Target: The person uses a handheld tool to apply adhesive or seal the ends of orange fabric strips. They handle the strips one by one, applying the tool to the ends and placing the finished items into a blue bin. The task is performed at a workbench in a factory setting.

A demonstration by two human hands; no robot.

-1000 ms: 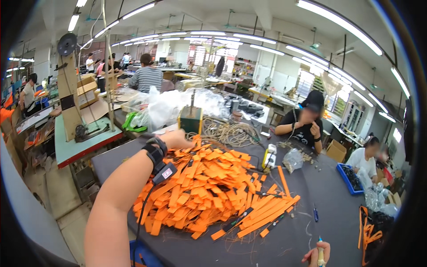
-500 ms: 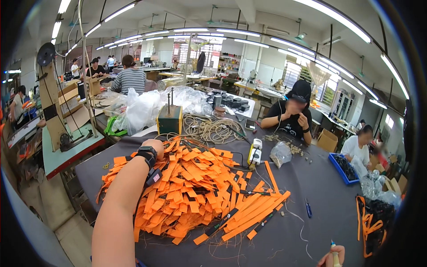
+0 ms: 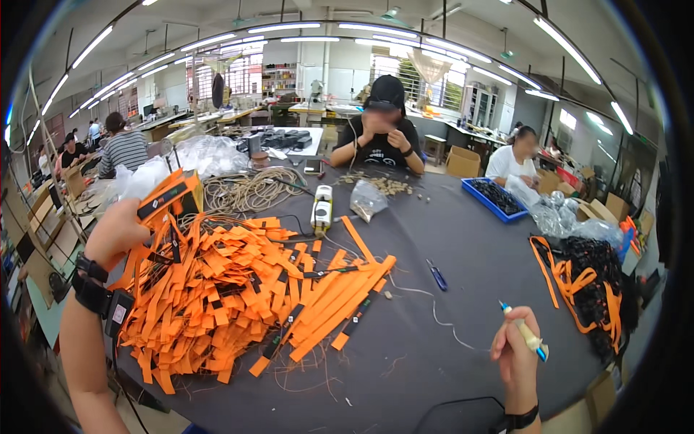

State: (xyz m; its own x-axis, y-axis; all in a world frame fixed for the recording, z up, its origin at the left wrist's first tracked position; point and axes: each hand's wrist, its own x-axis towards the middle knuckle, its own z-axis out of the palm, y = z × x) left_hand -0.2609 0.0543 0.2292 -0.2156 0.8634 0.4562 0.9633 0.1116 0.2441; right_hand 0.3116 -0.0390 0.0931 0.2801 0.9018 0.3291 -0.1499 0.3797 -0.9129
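My left hand (image 3: 118, 231) is raised at the left, closed on an orange strap with a black label (image 3: 168, 197), lifted clear of the big pile of orange straps (image 3: 231, 289) on the dark table (image 3: 448, 239). A black band sits on that wrist. My right hand (image 3: 517, 346), low at the right, grips a thin pen-like tool with a blue tip (image 3: 526, 333), its tip pointing up and left. A thin pale cord (image 3: 441, 318) trails on the table toward that hand.
A blue-handled tool (image 3: 435, 275) lies right of the pile. A white device (image 3: 322, 207), coiled cord (image 3: 246, 189) and a clear bag (image 3: 367, 199) sit behind. A blue tray (image 3: 493, 199) and a heap of orange-and-black straps (image 3: 585, 278) lie right. Two people sit across the table.
My left hand has lifted off the pile with one orange strap, and my right hand has risen into view with the tool. The view has turned left.
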